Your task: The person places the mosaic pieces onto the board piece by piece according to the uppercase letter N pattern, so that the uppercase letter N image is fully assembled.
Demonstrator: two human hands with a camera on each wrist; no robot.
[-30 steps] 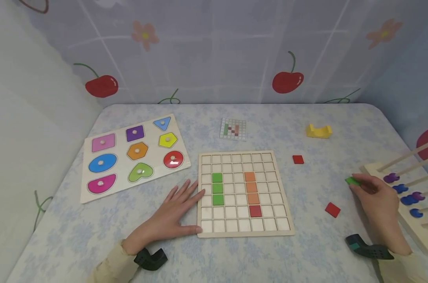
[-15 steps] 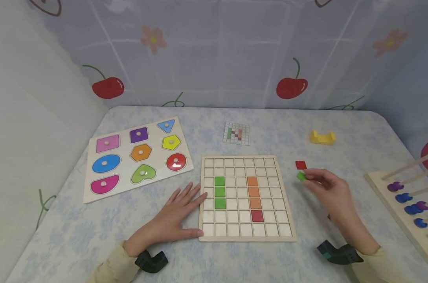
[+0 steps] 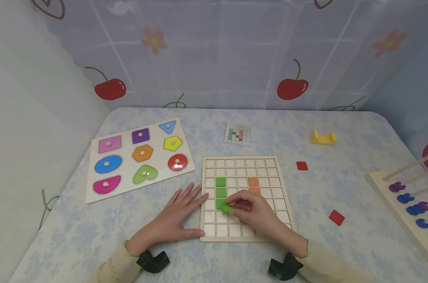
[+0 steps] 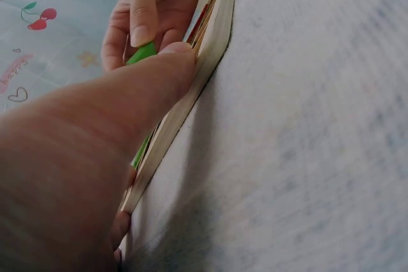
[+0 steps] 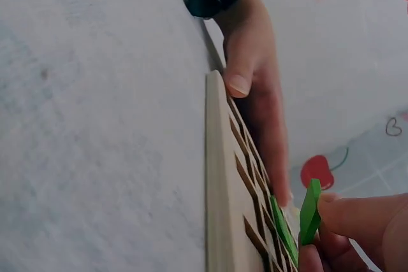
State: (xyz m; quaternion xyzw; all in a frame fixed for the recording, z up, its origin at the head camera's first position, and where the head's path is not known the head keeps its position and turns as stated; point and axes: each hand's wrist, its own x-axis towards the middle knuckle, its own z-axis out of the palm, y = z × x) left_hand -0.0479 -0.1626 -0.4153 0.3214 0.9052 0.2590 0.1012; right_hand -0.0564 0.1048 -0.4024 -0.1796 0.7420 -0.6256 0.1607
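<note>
A wooden grid board [image 3: 209,230] lies on the table. Spread flat at its left edge, my left hand [image 3: 173,221] has its thumb and fingers touching the frame. Between thumb and fingers, my right hand [image 3: 258,214] pinches a green square tile [image 3: 226,208] over the board; the right wrist view shows this tile [image 5: 310,211] tilted on edge, above the cells. A column of green tiles [image 3: 221,192] fills cells just beyond it. Orange tiles [image 3: 253,181] sit in another column, whose lower part is hidden behind my right hand.
Two loose tiles lie right of the board: a far red tile [image 3: 302,166] and a nearer red tile [image 3: 337,217]. A knobbed shape puzzle [image 3: 127,181] is at the left, a pattern card [image 3: 228,140] behind. A yellow block [image 3: 322,138] and a pegged wooden rack [image 3: 390,196] stand right.
My right hand has carried the green tile leftward from beside the rack to over the board. It uncovers the nearer red tile and covers part of the orange column. My left hand stays put.
</note>
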